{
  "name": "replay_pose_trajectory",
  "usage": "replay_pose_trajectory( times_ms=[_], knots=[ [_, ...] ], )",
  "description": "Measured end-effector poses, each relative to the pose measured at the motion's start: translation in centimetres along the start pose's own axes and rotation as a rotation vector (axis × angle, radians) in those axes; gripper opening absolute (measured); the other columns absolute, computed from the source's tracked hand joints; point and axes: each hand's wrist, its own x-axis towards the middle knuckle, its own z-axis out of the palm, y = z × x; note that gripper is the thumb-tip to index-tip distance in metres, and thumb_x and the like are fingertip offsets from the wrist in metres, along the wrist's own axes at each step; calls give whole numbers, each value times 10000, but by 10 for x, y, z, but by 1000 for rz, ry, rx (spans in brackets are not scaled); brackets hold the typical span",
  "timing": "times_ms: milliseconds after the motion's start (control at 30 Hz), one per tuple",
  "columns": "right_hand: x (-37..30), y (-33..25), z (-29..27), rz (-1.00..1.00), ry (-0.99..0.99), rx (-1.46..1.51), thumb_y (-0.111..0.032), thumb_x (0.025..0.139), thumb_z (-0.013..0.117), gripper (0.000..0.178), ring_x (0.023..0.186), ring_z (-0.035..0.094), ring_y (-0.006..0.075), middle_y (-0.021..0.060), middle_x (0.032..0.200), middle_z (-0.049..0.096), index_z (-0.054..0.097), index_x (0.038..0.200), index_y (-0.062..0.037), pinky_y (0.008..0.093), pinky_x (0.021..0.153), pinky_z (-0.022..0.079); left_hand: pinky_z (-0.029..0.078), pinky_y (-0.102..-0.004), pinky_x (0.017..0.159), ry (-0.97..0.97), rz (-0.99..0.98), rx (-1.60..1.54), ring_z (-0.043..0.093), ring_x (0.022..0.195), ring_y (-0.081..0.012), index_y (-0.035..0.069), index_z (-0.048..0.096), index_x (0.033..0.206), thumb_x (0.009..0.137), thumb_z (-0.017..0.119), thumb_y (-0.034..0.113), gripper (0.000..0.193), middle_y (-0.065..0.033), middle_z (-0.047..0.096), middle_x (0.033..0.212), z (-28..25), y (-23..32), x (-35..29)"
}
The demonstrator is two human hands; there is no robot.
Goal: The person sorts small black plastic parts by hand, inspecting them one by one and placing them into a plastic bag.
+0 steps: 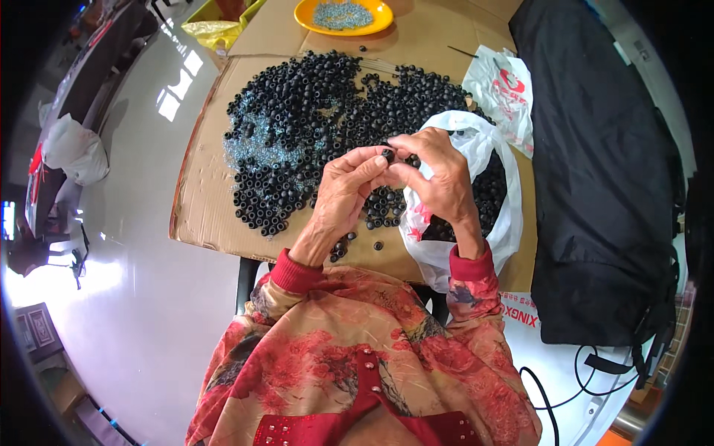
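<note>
Over the cardboard, my left hand [343,189] pinches a small round black plastic piece [387,155] with a hole, between thumb and forefinger. My right hand [444,175] is closed, its bent fingers meeting the left fingertips at that piece. Another black piece shows between the right thumb and fingers; whether it is gripped there or lies behind is unclear. Beyond both hands spreads a heap of similar black pieces [297,93], with tiny clear bluish bits [260,145] among them at the left. Under my right wrist, a white plastic bag [509,215] stands open, black pieces inside.
A cardboard sheet [201,201] covers the work surface. At its far side sits a yellow plate [303,16] of clear bluish bits. A flattened white bag [500,93] lies at the far right, beside a large black fabric case [595,186]. A few stray pieces lie near the front edge.
</note>
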Motion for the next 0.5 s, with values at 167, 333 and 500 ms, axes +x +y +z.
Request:
replay_pose_trajectory(
  times_ms=[167, 333, 500],
  knots=[
    [11, 10, -14, -86, -121, 137, 4, 666, 658, 189, 747, 575, 215, 65, 781, 597, 621, 849, -22, 306, 682, 456, 512, -281, 711, -76, 0, 221, 622, 735, -150, -24, 604, 983, 845, 584, 97, 185, -95, 646, 830, -1, 10, 1],
    [20, 19, -10, 67, -109, 297, 8, 698, 667, 133, 681, 579, 143, 53, 742, 594, 583, 798, -18, 254, 601, 457, 510, -263, 688, 4, 52, 249, 622, 718, -148, -37, 606, 970, 836, 594, 86, 182, -91, 642, 836, 5, 12, 14],
    [25, 24, -8, 104, -82, 358, -13, 696, 681, 141, 681, 576, 130, 38, 728, 587, 575, 788, -22, 251, 608, 457, 517, -261, 691, 36, 82, 156, 624, 716, -163, -47, 600, 965, 841, 587, 80, 178, -101, 633, 844, 10, 15, 20]
  ],
)
